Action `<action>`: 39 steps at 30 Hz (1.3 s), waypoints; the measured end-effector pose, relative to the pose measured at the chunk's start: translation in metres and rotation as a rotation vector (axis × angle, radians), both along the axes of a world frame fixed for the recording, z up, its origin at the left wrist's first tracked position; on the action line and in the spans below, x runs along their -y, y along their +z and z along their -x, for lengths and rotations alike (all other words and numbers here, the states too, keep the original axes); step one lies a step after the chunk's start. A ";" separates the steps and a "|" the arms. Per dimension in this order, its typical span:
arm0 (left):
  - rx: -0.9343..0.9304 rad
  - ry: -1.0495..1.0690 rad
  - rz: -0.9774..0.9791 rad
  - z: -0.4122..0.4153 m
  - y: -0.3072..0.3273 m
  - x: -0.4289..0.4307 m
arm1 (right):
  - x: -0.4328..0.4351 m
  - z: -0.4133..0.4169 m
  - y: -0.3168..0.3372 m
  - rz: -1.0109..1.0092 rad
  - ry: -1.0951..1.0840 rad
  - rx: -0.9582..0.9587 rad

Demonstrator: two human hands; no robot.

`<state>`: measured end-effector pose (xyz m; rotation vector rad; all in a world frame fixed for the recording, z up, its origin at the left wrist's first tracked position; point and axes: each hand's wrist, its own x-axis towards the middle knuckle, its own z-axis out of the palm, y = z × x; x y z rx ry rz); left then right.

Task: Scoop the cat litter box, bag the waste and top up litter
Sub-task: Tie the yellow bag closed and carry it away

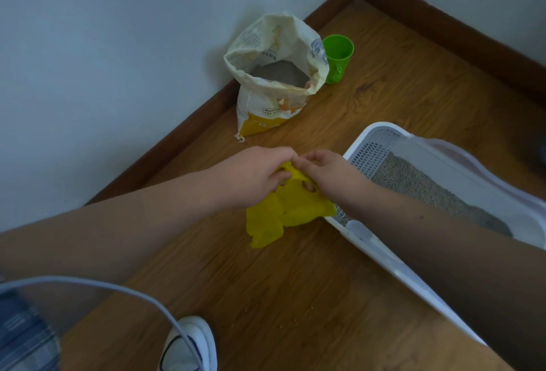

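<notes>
Beside the litter box (381,127), left hand (254,177) and right hand (331,172) pinch the yellow bag (283,217) at its neck, seemingly to seal waste inside.

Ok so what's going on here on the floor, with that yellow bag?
A person is working on a yellow plastic bag that rests on the wooden floor. The left hand and right hand both grip its gathered top; whether they are tying or opening it is unclear. The bag sits right beside the white litter box, which holds grey litter. By the wall, an open litter sack stands with a green cup beside it, neither being touched.
</notes>
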<state>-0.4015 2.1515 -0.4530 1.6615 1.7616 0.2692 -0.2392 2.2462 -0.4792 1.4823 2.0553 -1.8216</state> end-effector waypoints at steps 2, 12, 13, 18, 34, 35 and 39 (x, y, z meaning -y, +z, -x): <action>-0.035 0.022 0.016 -0.001 -0.004 0.000 | -0.001 0.001 -0.003 0.034 -0.005 0.023; 0.156 0.180 0.491 0.012 -0.002 -0.013 | 0.010 -0.006 -0.008 -0.279 0.226 -0.075; 0.223 0.211 0.519 0.014 -0.006 -0.012 | 0.011 -0.006 -0.009 -0.385 0.229 -0.080; 0.872 0.642 0.512 0.014 -0.009 -0.004 | 0.012 -0.004 -0.011 -0.529 -0.027 -0.114; 0.192 0.227 0.185 0.021 -0.005 -0.002 | 0.017 0.002 -0.004 -0.060 0.014 -0.091; 0.141 0.240 0.113 0.023 -0.008 0.000 | 0.015 -0.001 -0.005 -0.157 0.049 -0.053; 0.111 0.352 0.028 0.033 -0.024 0.009 | 0.012 -0.017 -0.010 -0.155 0.113 -0.085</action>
